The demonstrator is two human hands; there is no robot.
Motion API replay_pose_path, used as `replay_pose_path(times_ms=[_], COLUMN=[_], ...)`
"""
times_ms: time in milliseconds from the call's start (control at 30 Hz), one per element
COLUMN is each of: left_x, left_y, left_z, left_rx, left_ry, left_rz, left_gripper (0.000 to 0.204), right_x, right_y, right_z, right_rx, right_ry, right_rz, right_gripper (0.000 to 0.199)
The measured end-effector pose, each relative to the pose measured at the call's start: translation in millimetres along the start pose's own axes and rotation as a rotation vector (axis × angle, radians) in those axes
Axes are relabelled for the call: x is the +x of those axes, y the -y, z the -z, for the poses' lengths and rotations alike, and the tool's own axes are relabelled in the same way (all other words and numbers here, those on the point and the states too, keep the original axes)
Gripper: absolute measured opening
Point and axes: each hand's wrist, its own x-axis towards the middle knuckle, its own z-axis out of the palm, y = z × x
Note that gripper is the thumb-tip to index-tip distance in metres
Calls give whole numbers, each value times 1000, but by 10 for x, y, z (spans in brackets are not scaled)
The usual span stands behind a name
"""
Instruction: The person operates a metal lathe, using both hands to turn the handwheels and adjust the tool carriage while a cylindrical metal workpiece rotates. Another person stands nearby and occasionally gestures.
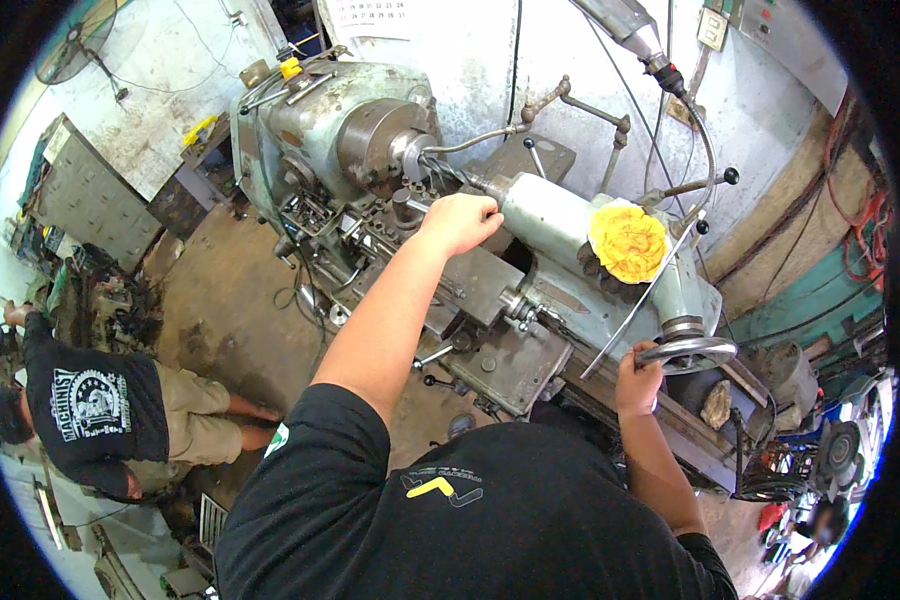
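A large grey-green metal lathe [595, 300] stretches across the space in front of me. My left hand [460, 222] is closed, its thumb side next to the tailstock spindle [490, 186]; whatever lies inside its fingers is hidden. Just beyond it, a twist drill bit [448, 170] runs from the spindle toward the round chuck [375, 140] at the headstock. At the tailstock's right end, my right hand [638, 380] is wrapped around the rim of a shiny handwheel [685, 352]. Beneath my left forearm sit the carriage and tool post [407, 207].
A crumpled yellow cloth [628, 243] rests on the tailstock beside a long lever [638, 305]. A jointed pipe [570, 92] arches over the bed. At the left, another person [100, 405] in a black shirt leans toward a cluttered bench. A stone-like lump [716, 404] lies near the handwheel.
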Motion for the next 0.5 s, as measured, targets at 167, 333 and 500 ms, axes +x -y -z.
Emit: replay_pose_path(times_ms=[167, 333, 500], left_x=[-7, -15, -8], left_y=[-3, -21, -58], left_z=[0, 11, 40], left_rx=[-18, -49, -25], left_ry=[-28, -42, 3], left_rz=[-4, 13, 74], left_gripper=[36, 34, 33], right_x=[24, 93, 138], right_y=[-145, -241, -270], right_z=[46, 198, 267], right_rx=[-157, -428, -442], right_ry=[31, 138, 207], right_rz=[174, 352, 379], right_gripper=[13, 13, 12])
